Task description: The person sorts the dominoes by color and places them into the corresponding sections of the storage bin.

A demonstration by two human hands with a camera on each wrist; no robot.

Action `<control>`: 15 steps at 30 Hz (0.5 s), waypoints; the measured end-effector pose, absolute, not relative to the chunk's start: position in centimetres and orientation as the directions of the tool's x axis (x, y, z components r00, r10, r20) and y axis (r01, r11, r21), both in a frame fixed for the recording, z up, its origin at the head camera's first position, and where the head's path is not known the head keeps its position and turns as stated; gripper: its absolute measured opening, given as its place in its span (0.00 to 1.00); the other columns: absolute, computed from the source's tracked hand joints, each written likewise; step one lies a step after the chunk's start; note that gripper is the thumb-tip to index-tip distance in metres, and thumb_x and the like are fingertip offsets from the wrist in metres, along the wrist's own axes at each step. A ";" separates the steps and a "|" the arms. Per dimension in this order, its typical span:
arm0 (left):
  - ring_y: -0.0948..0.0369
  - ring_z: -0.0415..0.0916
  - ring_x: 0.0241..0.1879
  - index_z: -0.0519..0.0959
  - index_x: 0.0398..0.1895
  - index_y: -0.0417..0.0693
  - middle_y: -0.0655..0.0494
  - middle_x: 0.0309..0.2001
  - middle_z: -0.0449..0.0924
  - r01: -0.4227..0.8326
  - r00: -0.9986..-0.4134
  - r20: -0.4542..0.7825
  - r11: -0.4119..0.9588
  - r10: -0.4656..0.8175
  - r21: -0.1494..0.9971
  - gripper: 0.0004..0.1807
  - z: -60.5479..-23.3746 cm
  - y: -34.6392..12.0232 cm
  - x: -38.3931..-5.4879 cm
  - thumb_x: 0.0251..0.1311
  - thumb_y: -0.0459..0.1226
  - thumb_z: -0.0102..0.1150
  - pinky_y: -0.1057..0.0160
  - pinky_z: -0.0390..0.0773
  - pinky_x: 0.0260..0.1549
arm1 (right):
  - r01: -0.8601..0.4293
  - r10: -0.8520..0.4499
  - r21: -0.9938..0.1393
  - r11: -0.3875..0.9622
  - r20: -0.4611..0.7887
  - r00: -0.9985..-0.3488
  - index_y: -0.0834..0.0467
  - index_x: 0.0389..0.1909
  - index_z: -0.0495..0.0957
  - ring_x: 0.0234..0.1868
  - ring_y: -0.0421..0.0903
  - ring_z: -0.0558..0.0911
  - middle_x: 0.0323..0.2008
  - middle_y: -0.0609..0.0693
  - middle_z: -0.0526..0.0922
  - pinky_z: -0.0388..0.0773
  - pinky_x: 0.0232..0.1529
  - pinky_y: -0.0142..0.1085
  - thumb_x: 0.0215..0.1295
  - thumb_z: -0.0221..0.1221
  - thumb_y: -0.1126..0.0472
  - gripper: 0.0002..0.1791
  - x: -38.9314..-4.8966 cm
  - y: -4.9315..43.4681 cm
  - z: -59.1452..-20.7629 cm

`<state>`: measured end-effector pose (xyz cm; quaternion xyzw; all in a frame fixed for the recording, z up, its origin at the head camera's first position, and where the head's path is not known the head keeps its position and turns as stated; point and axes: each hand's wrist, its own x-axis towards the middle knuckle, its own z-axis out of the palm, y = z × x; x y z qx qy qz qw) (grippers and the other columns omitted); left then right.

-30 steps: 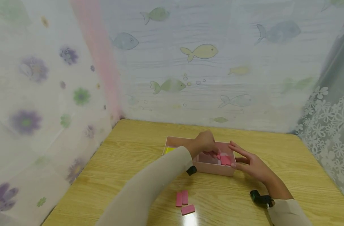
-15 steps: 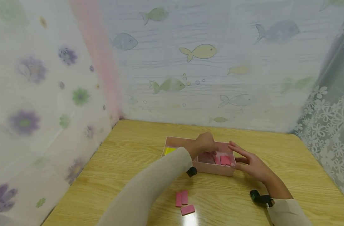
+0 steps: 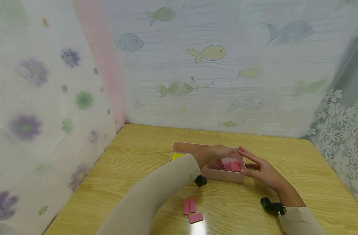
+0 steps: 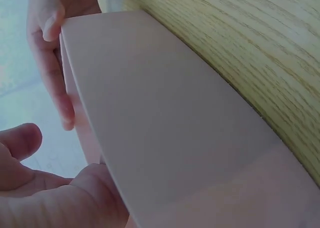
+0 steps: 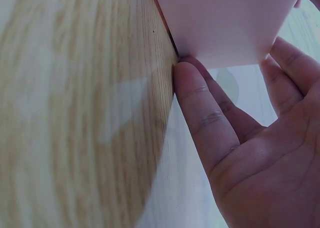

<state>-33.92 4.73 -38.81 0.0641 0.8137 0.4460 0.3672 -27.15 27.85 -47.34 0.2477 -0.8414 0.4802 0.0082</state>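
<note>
A pink box (image 3: 224, 176) stands on the table; pink tiles (image 3: 234, 166) lie flat in its right part. My left hand (image 3: 215, 154) reaches into the box over its front wall, fingers down beside the tiles. Its thumb stands apart from the fingers in the left wrist view, and the fingertips are hidden behind the box wall. At the box's right end, my right hand (image 3: 262, 171) steadies it with spread, fairly straight fingers. The right wrist view shows the right fingers (image 5: 200, 103) touching the end wall, the palm apart from it.
Three loose pink tiles (image 3: 192, 204) lie on the wooden table (image 3: 132, 182) in front of the box. Something yellow (image 3: 178, 156) sits in the box's left part. Patterned curtains (image 3: 179, 65) hang behind the table and along its sides.
My left hand pinched a pink tile inside the box a second ago, set it down left of the others and let go. Its thumb has since spread away. My right hand has stayed put.
</note>
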 end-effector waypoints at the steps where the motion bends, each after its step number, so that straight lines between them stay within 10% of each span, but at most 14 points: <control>1: 0.44 0.82 0.51 0.72 0.73 0.56 0.46 0.63 0.77 -0.241 -0.733 -0.561 0.623 0.385 0.744 0.32 -38.5 5.7 -33.8 0.74 0.60 0.52 0.47 0.83 0.56 | -0.425 -0.410 -0.804 0.416 0.251 -0.877 0.48 0.82 0.58 0.70 0.69 0.73 0.84 0.59 0.47 0.78 0.59 0.27 0.74 0.62 0.63 0.39 -27.1 27.9 -47.3; 15: 0.41 0.81 0.52 0.73 0.71 0.45 0.35 0.56 0.79 -0.273 -0.763 -0.540 0.580 0.356 0.767 0.35 -38.4 5.8 -34.1 0.72 0.58 0.57 0.48 0.84 0.54 | -0.417 -0.403 -0.806 0.419 0.246 -0.881 0.54 0.82 0.58 0.69 0.68 0.74 0.84 0.57 0.46 0.79 0.58 0.28 0.75 0.61 0.63 0.38 -27.1 28.0 -47.2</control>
